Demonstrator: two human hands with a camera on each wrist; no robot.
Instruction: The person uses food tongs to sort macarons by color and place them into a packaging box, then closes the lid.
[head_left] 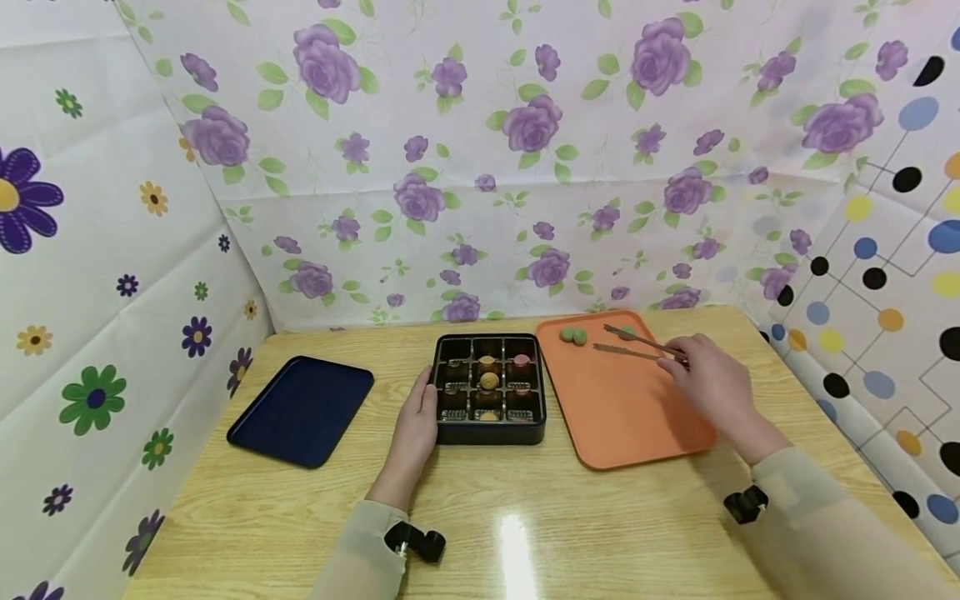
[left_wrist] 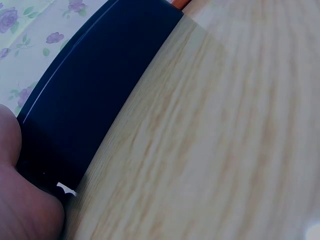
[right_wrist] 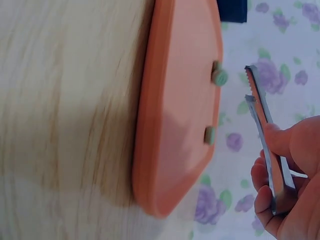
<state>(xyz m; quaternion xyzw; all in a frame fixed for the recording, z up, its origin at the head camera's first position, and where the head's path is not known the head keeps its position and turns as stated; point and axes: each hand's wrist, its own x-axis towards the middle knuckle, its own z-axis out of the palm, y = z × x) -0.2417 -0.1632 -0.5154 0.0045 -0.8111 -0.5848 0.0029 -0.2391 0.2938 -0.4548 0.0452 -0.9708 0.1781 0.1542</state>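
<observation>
My left hand [head_left: 415, 425] rests along the left side of a black compartment box [head_left: 491, 432], its fingers lying against the wall. Inside the box's clear divided insert are several small round pieces, among them a yellow-orange one [head_left: 489, 381] and a pink one [head_left: 521, 360]. In my right hand [head_left: 712, 379] I grip metal tongs [head_left: 645, 342] with serrated tips, parted and holding nothing. They hover over an orange tray [head_left: 622, 417]. Two small green round pieces [head_left: 579, 337] lie together near its far left corner; another green piece [head_left: 627, 332] sits by the tongs' tips, partly covered.
A dark blue tray [head_left: 303, 412] lies at the left of the wooden table [head_left: 480, 517]. Flowered cloth [head_left: 420, 250] hangs right behind the table, with patterned cloths along both sides.
</observation>
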